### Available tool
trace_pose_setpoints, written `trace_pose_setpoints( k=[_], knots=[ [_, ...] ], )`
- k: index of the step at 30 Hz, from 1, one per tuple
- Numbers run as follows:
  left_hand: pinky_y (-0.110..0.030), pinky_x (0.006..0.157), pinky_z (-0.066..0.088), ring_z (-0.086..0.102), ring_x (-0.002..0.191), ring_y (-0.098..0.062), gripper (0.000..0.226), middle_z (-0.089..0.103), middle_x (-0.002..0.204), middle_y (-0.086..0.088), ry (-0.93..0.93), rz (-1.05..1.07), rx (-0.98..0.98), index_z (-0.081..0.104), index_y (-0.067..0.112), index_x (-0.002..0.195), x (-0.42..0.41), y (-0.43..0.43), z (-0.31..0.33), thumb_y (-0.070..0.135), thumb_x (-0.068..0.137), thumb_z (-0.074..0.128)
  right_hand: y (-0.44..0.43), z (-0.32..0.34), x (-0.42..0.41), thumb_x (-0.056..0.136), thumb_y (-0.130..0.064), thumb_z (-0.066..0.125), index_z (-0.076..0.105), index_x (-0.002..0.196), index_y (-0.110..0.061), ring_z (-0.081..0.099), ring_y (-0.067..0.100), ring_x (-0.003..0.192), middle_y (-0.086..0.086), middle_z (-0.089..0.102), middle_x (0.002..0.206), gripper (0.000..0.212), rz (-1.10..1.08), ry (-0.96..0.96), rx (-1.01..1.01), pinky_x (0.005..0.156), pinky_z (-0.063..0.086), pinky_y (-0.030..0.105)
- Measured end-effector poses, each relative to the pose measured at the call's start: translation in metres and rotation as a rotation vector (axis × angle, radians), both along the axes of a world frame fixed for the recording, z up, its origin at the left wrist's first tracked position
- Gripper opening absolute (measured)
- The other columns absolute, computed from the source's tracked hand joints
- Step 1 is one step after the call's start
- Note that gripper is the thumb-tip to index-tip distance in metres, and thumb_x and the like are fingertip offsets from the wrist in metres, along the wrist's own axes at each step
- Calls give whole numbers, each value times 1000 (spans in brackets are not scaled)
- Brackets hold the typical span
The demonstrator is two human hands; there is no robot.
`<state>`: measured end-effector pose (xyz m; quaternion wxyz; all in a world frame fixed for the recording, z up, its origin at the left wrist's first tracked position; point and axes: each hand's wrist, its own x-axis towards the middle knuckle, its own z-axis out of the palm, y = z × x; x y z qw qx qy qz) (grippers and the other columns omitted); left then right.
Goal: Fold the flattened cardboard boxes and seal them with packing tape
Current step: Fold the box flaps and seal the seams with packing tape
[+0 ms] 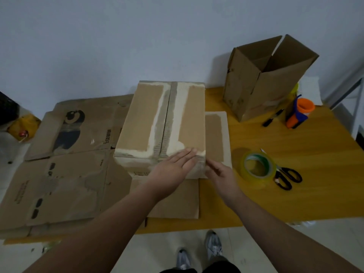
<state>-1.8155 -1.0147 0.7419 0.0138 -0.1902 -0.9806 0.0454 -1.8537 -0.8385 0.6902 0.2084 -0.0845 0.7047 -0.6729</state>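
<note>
Head view: flattened cardboard (78,174), print (107,135) illegible

Two folded brown cardboard boxes stand here: one closed box with pale torn strips (157,123) and, behind it to the right, one open-topped upright box (262,85). At least three flattened brown cardboard sheets show: a printed sheet (69,127) and a plain sheet (59,190) left of the closed box, and one flat sheet (175,201) beneath it. The layers of the left pile cannot be counted. Right of the closed box lie one yellow-green roll of clear tape (258,167), one pair of black-handled scissors (287,177) and one orange-and-blue plastic tape dispenser (298,113). Two bare hands meet at its near right corner, the left hand (173,166) and the right hand (218,172).
</note>
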Motion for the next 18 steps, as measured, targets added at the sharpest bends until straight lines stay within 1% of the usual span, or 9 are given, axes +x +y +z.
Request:
trace_pose_setpoints(
  k=[1,2,5,6,8,10,13,16,18],
  knots=[
    [-31,110,8,26,144,-21,65,27,156,-5,8,-4,-4,34,13,147,-1,-1,3,5,87,59,0,-1,-3,98,-5,52,46,135,-26,56,15,124,-8,61,128,44,5,108,59,98,48,22],
    [-34,109,12,32,141,-24,63,33,153,-6,46,-5,10,41,14,144,-1,-2,5,6,85,62,0,-2,-6,97,-7,55,41,139,-31,55,11,124,-7,60,131,51,24,184,91,99,47,21],
    [-38,105,33,49,130,-25,60,50,142,-7,78,53,58,56,17,133,-2,-6,5,9,76,75,-1,-1,-12,96,-10,57,29,144,-46,55,-3,113,-11,58,130,66,119,419,279,92,43,8],
    [-38,99,43,55,123,-25,57,57,134,-8,98,34,99,61,15,126,-3,-9,2,8,73,78,-2,-2,-13,95,-8,58,28,145,-43,58,-1,106,-9,62,125,68,134,525,365,86,43,5],
    [-38,81,56,66,108,-24,38,68,117,-9,177,-27,188,70,11,111,-5,-15,-5,6,73,71,-3,-7,-16,91,-4,62,32,145,-33,63,11,100,2,66,121,68,136,659,433,83,49,14],
    [-35,68,61,69,101,-22,27,72,108,-8,223,-55,204,72,9,102,-8,-19,-7,11,79,59,-8,-9,-15,88,-3,64,42,144,-28,64,19,104,7,62,125,65,121,604,416,88,54,27],
    [-34,59,59,71,94,-22,34,73,103,-12,249,-46,193,72,3,99,-6,-18,-6,10,67,82,-16,-12,-17,84,-3,68,47,138,-17,58,24,108,9,50,124,60,124,584,434,89,55,41],
    [-34,57,58,71,93,-21,49,72,101,-14,228,-3,162,71,0,104,-3,-17,-8,13,60,88,-20,-7,-24,82,-5,73,44,137,-14,54,27,109,10,44,124,63,188,601,478,91,51,44],
    [-34,59,59,71,94,-21,46,72,101,-15,248,3,165,70,-1,107,-6,-19,-11,13,65,84,-19,-2,-31,83,-8,72,45,137,-15,53,26,107,11,47,123,62,230,605,526,91,50,41]
  ],
)
